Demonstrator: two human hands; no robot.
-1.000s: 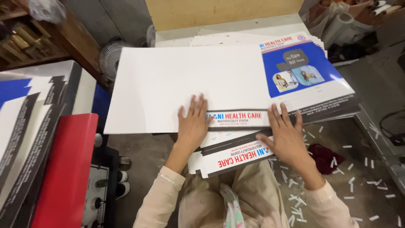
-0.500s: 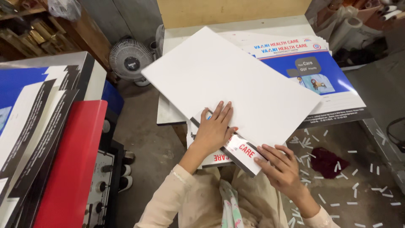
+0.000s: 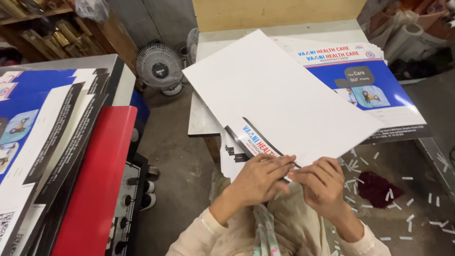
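A large white printed sheet (image 3: 279,90) lies blank side up, turned at an angle over the table (image 3: 203,124). Its near corner reaches my lap. My left hand (image 3: 258,179) and my right hand (image 3: 322,182) meet at that near corner and pinch the sheet's edge between fingers and thumbs. Under it a second printed sheet (image 3: 251,142) with a blue, red and black border peeks out. Beyond lies a stack of blue and white printed sheets (image 3: 365,85), face up.
A red machine (image 3: 99,180) with knobs stands at my left, with printed sheets (image 3: 38,128) piled on top of it. A small floor fan (image 3: 159,67) sits behind. Paper offcuts (image 3: 412,208) and a dark red cloth (image 3: 377,187) lie on the floor at right.
The white sheet has swung round clockwise and slid toward me. Both hands have come off its flat face and drawn together at its near corner.
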